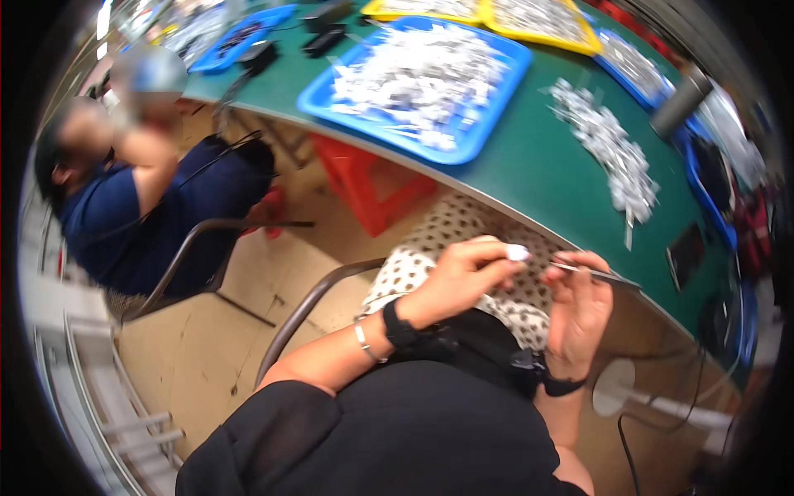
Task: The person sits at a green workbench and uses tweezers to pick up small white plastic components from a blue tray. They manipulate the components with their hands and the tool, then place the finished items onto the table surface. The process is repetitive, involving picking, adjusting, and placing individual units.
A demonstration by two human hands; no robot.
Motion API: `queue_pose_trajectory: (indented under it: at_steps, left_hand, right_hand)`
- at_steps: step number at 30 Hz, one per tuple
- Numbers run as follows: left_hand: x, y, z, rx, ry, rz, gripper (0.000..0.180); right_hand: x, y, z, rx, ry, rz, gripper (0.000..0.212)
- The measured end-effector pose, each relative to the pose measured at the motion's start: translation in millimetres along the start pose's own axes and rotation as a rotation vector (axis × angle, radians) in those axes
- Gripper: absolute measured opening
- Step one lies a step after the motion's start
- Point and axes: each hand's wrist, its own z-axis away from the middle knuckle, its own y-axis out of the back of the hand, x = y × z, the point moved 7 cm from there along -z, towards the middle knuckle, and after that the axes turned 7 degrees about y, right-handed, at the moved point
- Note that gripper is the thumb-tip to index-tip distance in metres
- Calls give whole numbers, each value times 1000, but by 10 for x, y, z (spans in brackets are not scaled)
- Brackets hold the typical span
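A gap parts the white piece point(517, 252) in the left hand point(470, 277) from the slim tool point(620, 280) in the right hand point(581, 312). Beyond, the table edge point(529, 221) bars a low path — above it, bare green table point(529, 165) leaves a passage between the blue tray point(451, 155) and the white pile point(608, 153); a dark flat object point(686, 255) and grey cylinder point(681, 101) obstruct farther right.

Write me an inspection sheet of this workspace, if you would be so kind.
Surface: green table, bearing a blue tray heaped with white parts.
Job's things: small white piece; thin metal tool.
Clutter: loose white pile, dark flat object and grey cylinder, right of the tray.
Hands: left hand pinches the small white piece; right hand holds the thin metal tool, its tip apart from that piece.
Cables: black cable at lower right.
Surroundings: seated co-worker at left; red stool by the table.
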Motion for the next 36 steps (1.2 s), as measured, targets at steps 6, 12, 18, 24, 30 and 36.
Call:
queue_pose_trajectory:
  at_steps: [6,12,18,24,30,36]
  left_hand:
    - [-64,-20,-27,-4,-79,-70,16]
    - [-8,1,-1,18,-127,-230,16]
    - [4,-53,-4,-6,-204,-240,15]
    - [-7,-90,-7,-20,-233,-338,12]
    - [-39,-103,-23,-53,-241,-393,15]
    - [-55,-72,12,-29,-182,-328,17]
  right_hand:
    - [5,16,49,-4,54,83,19]
    - [111,-47,93,-61,42,218,18]
    - [101,-67,92,-88,69,293,19]
    - [86,-62,104,-81,73,405,17]
    - [78,-54,85,-93,123,505,16]
    - [22,-166,66,-178,204,683,16]
